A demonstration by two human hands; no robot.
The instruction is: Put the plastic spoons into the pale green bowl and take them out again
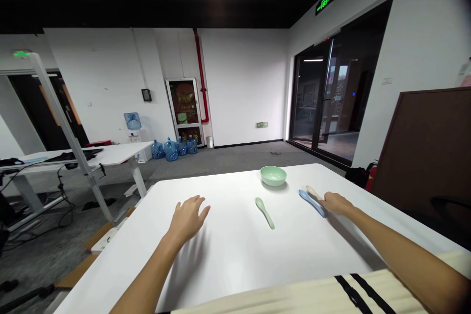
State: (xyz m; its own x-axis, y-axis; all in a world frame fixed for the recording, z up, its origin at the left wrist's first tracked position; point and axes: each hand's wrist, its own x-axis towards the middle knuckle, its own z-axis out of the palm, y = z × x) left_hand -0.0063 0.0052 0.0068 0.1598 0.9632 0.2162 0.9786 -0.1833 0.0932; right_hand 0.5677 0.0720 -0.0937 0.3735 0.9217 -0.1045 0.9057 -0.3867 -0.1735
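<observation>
My right hand [337, 203] is closed at the handle end of a beige spoon [312, 191], whose bowl points away from me; the fingers hide the rest of its handle. Just left of that, a blue spoon [312, 203] lies slanted on the white table [235, 250]. A light green spoon [264, 212] rests near the table's middle. Behind it, toward the far edge, stands a green bowl [273, 175], upright, with nothing visible inside. Over the left part of the table my left hand [188, 217] hovers with its fingers apart, touching none of these things.
Beyond the table, several blue water bottles [171, 149] stand on the floor by the wall. Another white desk [121, 153] with cables is at the left. A brown panel [430, 157] rises close on the right.
</observation>
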